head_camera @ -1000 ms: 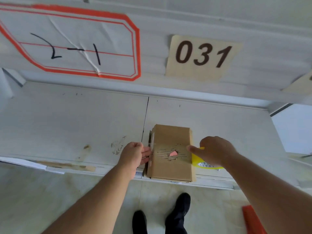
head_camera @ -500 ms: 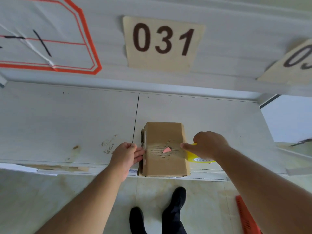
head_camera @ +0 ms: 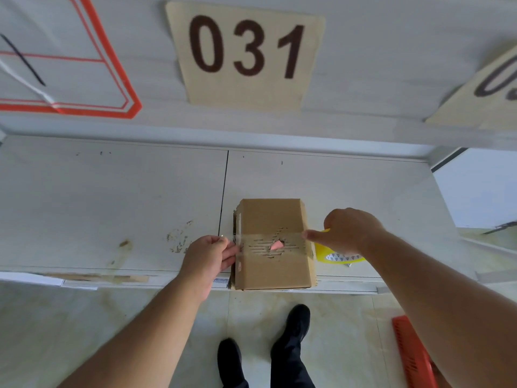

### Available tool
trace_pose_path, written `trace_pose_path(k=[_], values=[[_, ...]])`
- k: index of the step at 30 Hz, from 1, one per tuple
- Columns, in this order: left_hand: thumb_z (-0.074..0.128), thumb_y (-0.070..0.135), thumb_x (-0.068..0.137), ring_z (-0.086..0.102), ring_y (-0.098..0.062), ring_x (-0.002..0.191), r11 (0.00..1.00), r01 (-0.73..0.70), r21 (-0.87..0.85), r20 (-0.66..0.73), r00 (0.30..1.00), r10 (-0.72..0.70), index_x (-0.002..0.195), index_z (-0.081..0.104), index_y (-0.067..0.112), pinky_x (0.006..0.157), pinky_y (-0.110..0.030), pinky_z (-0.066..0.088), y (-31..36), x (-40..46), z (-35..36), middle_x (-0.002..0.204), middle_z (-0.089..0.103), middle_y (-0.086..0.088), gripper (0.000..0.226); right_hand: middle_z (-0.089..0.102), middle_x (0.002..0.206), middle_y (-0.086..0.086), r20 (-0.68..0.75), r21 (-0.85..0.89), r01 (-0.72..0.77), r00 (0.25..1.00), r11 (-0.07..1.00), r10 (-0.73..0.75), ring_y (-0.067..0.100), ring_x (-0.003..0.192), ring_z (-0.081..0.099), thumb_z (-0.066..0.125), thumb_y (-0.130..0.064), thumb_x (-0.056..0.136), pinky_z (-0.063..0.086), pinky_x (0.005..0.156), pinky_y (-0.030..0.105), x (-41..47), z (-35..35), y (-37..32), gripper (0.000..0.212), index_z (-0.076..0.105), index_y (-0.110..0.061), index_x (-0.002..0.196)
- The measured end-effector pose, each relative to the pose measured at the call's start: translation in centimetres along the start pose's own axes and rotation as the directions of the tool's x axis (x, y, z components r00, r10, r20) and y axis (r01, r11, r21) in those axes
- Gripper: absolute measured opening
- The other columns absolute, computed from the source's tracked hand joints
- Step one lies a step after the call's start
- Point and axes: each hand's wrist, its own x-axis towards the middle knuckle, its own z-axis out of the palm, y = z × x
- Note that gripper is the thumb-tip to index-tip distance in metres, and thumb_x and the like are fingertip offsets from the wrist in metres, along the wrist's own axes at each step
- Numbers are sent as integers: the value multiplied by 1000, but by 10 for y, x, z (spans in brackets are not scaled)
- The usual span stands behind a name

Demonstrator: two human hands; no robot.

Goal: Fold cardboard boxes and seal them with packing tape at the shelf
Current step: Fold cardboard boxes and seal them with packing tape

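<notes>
A small brown cardboard box [head_camera: 272,219] lies flat at the front edge of the white shelf [head_camera: 112,208]. Its top has a torn patch with a pink spot showing through. A strip of clear tape [head_camera: 293,243] runs across the box over the tear. My left hand [head_camera: 208,254] pinches the tape's end at the box's left side. My right hand [head_camera: 349,231] holds a yellow-cored tape roll [head_camera: 340,256] at the box's right side, index finger resting on the box's right edge.
A cardboard label reading 031 [head_camera: 246,51] hangs on the shelf beam above, beside a red-bordered paper sign [head_camera: 70,65]. A red crate [head_camera: 414,354] stands on the floor at lower right. My black shoes [head_camera: 291,326] are below the shelf edge.
The camera has turned right and moved closer, so the shelf labels slid left. Both hands stay at the box's sides; the tape strip across the tear shows more clearly.
</notes>
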Motion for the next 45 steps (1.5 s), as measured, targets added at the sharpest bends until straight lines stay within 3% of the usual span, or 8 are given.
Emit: trace_pose_path(k=[11,18,26,30,35,38,41,45], values=[[60,6,102,78,-25,93,991,-6,132,-42,999,12,98,69,-2,94,-40,60,-10,8,2,88,80,-11,13,63,81,-10,40,-35,-40,998,999,41,13,80,60,44,-88,84,46,70,31,5,10,3,66,67,-27,91],[64,24,100,76,-23,86,914,-54,402,-122,986,112,93,74,16,86,-45,63,-24,13,14,87,78,-1,14,64,76,-8,34,-24,-73,997,997,74,12,75,60,40,-91,82,47,69,31,8,22,1,70,62,-25,77],[65,19,98,63,-23,92,847,-94,523,-212,948,236,121,56,16,84,-38,53,-25,5,35,97,64,3,25,63,80,-9,84,-40,-72,994,997,76,14,80,61,39,-90,84,47,72,32,8,20,0,67,57,-26,77],[57,10,97,62,-26,99,596,-234,768,-95,879,467,102,70,20,80,-35,51,-29,-1,33,104,60,0,18,63,80,-8,87,-47,-76,993,996,80,15,81,61,39,-89,86,48,73,33,6,20,-1,66,57,-26,78],[38,24,104,61,-19,102,680,-272,681,-2,928,372,123,62,15,87,-33,50,-44,-25,44,107,65,8,32,63,80,-8,93,-40,-76,992,996,80,15,82,62,38,-89,86,48,73,33,6,21,-1,66,58,-26,79],[41,35,105,60,-21,117,695,-230,682,73,966,248,149,45,21,103,-41,50,-55,-21,42,132,60,-2,47,63,80,-8,96,-43,-73,992,996,77,15,82,62,36,-90,86,49,76,33,7,23,-1,69,59,-26,80],[44,37,106,62,-13,106,683,-280,675,187,960,209,140,54,32,93,-32,51,-49,-14,32,120,65,7,36,63,83,-9,100,-41,-74,992,996,77,15,85,63,35,-92,84,51,78,34,9,24,0,71,62,-27,88],[51,69,93,57,-19,108,336,-309,890,148,892,427,106,68,30,94,-41,53,-49,-15,7,114,57,12,45,64,82,-9,100,-42,-70,992,997,74,14,83,63,34,-93,83,53,79,34,9,24,0,72,63,-27,88]])
